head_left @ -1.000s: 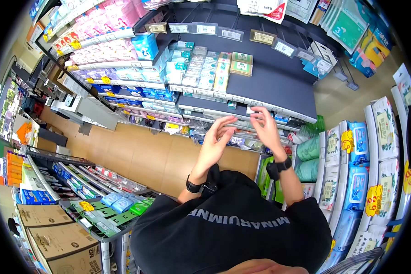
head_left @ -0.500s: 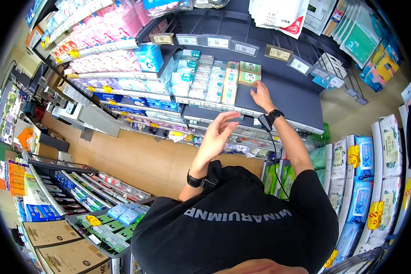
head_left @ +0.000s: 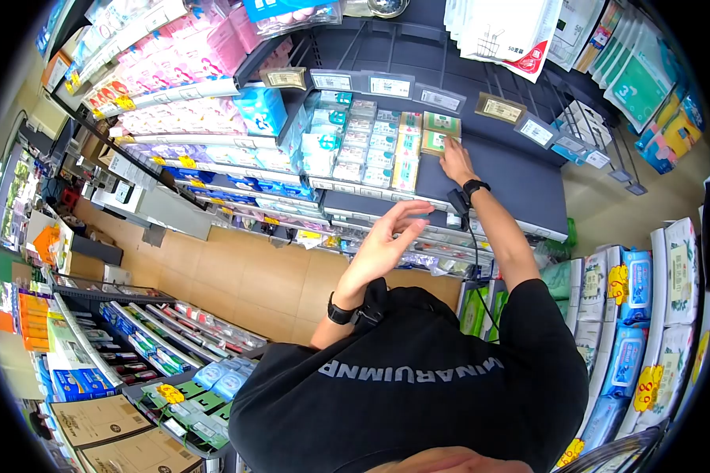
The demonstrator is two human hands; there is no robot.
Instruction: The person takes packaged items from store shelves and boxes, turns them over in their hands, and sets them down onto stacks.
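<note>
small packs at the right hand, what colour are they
The packs at the right hand are green and tan, best seen in the head view.

Right arm point(head_left: 502, 236) stretched forward, right hand point(head_left: 456, 163) at its end, back of hand upward, fingers pointing ahead, their closure not clear. Left arm point(head_left: 328, 336) bent, left hand point(head_left: 385, 246) raised before chest, fingers loosely curved, thumb apart.
</note>
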